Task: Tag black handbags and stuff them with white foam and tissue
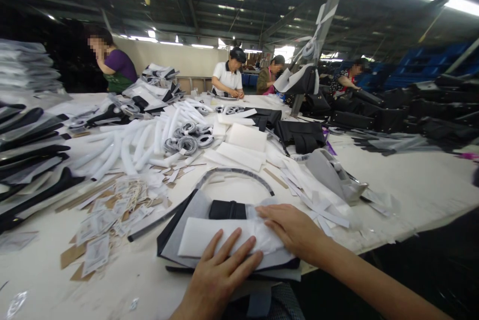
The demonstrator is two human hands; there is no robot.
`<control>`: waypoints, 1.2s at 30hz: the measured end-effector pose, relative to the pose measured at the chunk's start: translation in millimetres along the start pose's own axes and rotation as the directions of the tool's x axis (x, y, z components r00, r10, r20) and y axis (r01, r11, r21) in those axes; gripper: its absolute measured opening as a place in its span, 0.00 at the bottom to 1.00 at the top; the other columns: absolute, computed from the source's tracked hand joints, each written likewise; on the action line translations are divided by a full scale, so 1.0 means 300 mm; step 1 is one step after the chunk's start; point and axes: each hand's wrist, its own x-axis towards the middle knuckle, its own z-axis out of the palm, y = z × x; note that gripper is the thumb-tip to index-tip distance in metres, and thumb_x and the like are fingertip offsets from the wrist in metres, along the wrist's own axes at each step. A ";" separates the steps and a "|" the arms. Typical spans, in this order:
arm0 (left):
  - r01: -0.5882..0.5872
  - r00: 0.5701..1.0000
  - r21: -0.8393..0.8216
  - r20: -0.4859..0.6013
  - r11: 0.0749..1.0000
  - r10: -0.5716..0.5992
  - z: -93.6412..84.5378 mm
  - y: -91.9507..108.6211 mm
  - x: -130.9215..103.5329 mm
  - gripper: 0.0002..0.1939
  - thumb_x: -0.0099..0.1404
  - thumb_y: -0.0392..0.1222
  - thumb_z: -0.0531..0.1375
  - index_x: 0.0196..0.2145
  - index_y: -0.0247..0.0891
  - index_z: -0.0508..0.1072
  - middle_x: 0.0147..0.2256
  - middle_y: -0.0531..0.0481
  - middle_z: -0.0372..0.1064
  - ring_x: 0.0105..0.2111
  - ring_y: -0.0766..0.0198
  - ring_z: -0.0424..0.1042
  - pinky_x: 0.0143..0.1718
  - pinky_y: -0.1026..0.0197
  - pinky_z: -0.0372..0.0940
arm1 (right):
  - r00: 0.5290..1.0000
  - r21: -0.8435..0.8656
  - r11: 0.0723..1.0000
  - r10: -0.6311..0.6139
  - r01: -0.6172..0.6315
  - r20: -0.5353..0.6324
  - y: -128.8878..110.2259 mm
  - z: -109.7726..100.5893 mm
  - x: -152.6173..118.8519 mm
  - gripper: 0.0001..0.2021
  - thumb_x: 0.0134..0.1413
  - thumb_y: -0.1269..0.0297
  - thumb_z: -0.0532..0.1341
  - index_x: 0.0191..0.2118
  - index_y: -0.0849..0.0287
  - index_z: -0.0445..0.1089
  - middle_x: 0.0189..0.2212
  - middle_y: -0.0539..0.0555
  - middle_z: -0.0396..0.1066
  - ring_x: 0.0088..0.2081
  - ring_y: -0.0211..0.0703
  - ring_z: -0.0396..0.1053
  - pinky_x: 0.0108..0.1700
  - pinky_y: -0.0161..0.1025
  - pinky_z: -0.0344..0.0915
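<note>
A black handbag (167, 234) lies flat at the table's near edge, covered with grey tissue paper (194, 205). On top of it rests a white foam sheet (192, 237). My left hand (226, 270) lies on the foam's lower edge with its fingers spread. At the right end, my right hand (290, 228) lies with fingers stretched out over thin, translucent wrapping (258, 233). Between the foam and the tissue's upper part a black flap with a strap (227, 209) shows. A wrapped handle (235, 170) arches behind the bag.
Paper tags with strings (101, 230) lie left. Foam tubes (130, 145), coiled straps (187, 143) and foam sheets (247, 138) cover the middle. Stacked black pieces (33, 160) stand far left. A grey bag (329, 173) lies right. Several people work beyond, one in a white shirt (228, 78).
</note>
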 end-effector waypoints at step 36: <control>0.069 0.997 -0.071 -0.016 0.995 -0.071 -0.026 0.037 0.023 0.17 0.76 0.40 0.50 0.58 0.49 0.70 0.56 0.63 0.71 0.61 0.63 0.64 0.71 0.49 0.40 | 0.920 -0.139 0.966 -0.156 0.218 0.359 0.130 0.060 0.141 0.11 0.57 0.76 0.57 0.38 0.61 0.76 0.39 0.58 0.78 0.46 0.47 0.73 0.62 0.50 0.54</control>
